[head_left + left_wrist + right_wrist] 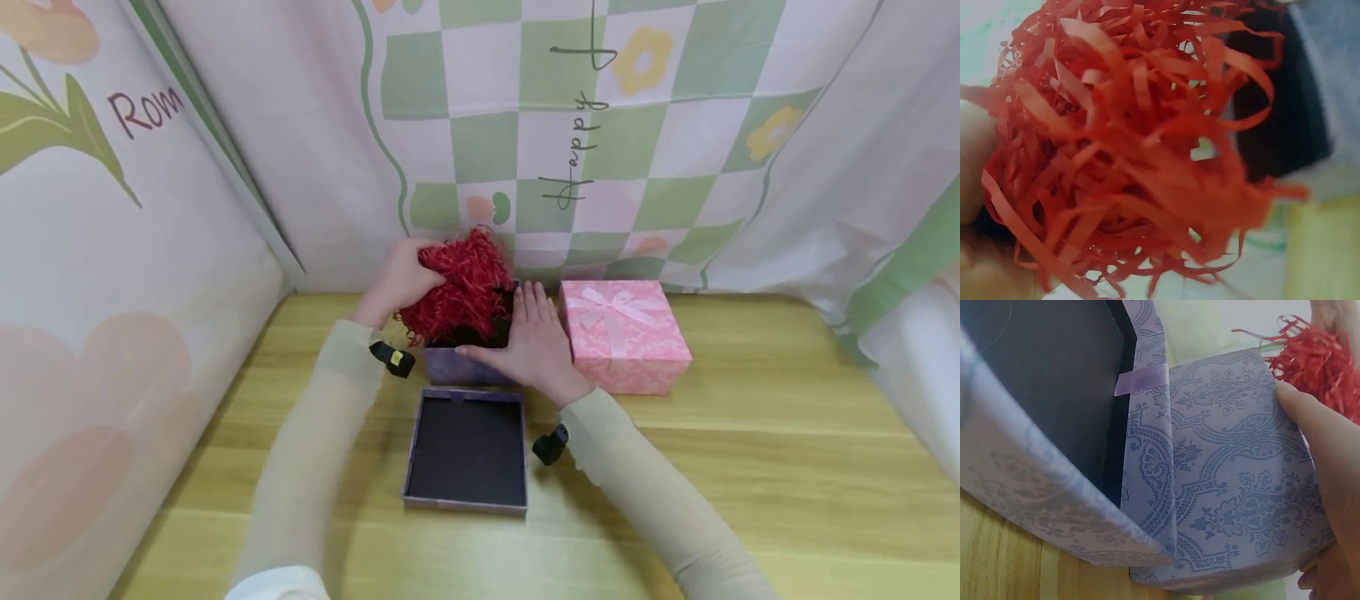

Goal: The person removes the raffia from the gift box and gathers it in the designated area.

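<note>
Left hand [405,277] gripping red shredded-paper clump [468,287] over purple patterned box [461,367]
Right hand [537,342] is touching the box's right side, thumb spread.

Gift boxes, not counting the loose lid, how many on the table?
2: a purple patterned box behind the lid, and a pink bow-topped box to the purple one's right.

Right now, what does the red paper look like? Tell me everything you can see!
The red paper is a loose, tangled clump of thin strips that look like shredded paper. Many strips bend or loop, with ends poking out. The left hand grips its left side. The clump is over the left part of the open purple box, higher than the rim, with some strands past the box's left side. I can't tell whether it touches the box.
</note>
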The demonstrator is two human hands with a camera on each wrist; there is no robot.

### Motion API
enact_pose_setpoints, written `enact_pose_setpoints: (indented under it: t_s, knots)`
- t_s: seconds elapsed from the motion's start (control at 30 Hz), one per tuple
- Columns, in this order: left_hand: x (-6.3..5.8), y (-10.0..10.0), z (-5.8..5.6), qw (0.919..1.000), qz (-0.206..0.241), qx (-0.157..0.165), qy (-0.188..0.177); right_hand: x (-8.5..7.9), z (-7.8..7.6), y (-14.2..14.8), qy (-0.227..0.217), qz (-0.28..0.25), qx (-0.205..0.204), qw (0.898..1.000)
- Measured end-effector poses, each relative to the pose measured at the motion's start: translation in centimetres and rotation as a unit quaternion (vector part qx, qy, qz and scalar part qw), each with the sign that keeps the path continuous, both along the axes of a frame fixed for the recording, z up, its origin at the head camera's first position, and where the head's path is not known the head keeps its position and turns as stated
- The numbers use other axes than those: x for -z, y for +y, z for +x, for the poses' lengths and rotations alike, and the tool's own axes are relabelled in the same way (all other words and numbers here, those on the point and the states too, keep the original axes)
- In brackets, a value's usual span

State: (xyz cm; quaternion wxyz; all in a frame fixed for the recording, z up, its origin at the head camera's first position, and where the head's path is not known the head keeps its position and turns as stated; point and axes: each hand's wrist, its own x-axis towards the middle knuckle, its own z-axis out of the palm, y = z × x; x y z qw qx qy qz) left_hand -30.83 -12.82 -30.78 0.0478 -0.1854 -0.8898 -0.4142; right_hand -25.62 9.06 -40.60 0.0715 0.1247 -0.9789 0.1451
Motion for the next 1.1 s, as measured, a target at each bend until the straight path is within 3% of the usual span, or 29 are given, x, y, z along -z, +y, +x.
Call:
enact_pose_setpoints:
  t_s: [0.17,0.33,0.47,0.6,0.73,0.87,1.1]
  knots:
    - [-2.1,-1.9,0.9,0.9994,0.021,-0.027,0.006,-0.1,-0.1,0.0,-0.007,-0.003,0.002,1.0]
    - [-3.8,-3.9,1.7,0.9978,0.009,-0.053,0.04,-0.2,-0.1,0.1,-0.009,-0.002,0.005,1.0]
    - [-4.8,-5.8,2.2,0.9953,-0.017,-0.078,0.054,-0.2,-0.1,0.1,-0.012,-0.007,0.007,1.0]
    - [-5.0,-8.1,2.4,0.9908,-0.04,-0.112,0.065,-0.1,-0.1,0.0,-0.014,-0.011,0.008,1.0]
    - [-4.3,-10.1,2.6,0.9856,-0.053,-0.142,0.074,0.0,0.0,-0.1,-0.012,-0.015,0.006,1.0]
    - [-2.7,-11.9,2.6,0.986,-0.059,-0.15,0.041,0.1,0.0,-0.1,-0.007,-0.016,0.005,1.0]
    - [2.3,-13.1,2.1,0.9859,-0.068,-0.152,-0.011,0.1,0.2,-0.1,-0.004,-0.022,0.002,1.0]
